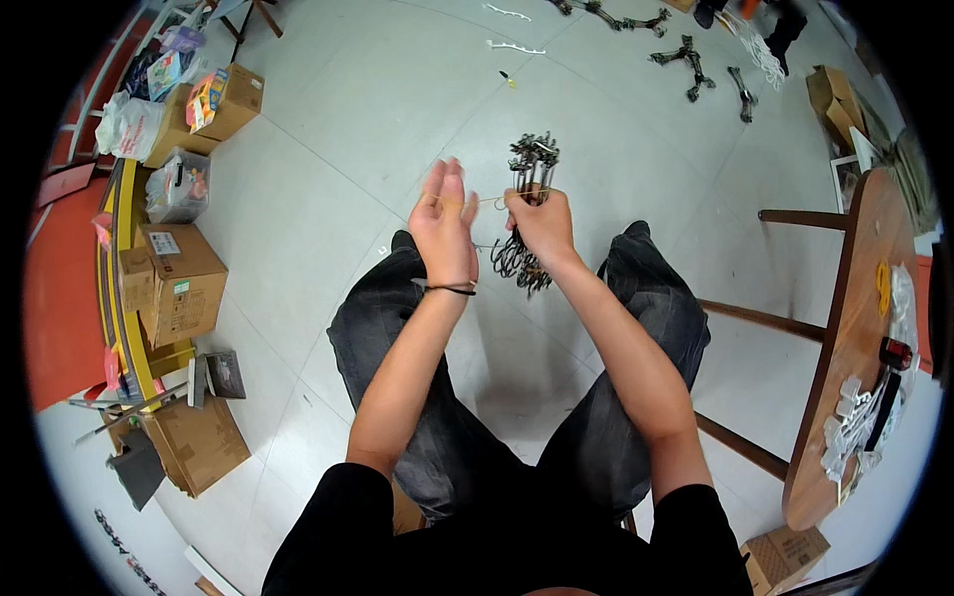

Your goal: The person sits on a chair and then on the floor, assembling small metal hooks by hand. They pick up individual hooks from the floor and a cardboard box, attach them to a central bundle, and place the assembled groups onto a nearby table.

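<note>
In front of me, above the floor between my knees, my right hand (542,223) is closed around a bundle of dark, thin metal pieces (517,253) with curled, hook-like ends. The bundle stands roughly upright, sticking out above and below the fist. To its left is my left hand (445,223), its fingers stretched upward and slightly smeared by motion. A thin tan band (487,201) runs from the left fingers across to the bundle at my right thumb. Whether the band loops fully around the bundle, I cannot tell. A dark cord circles my left wrist.
More dark metal bundles (686,68) lie on the floor at the far right, near white cords (760,55). White strips (517,47) lie farther ahead. Cardboard boxes (184,278) line the left. A wooden table (845,328) on the right carries white plastic pieces and a dark device.
</note>
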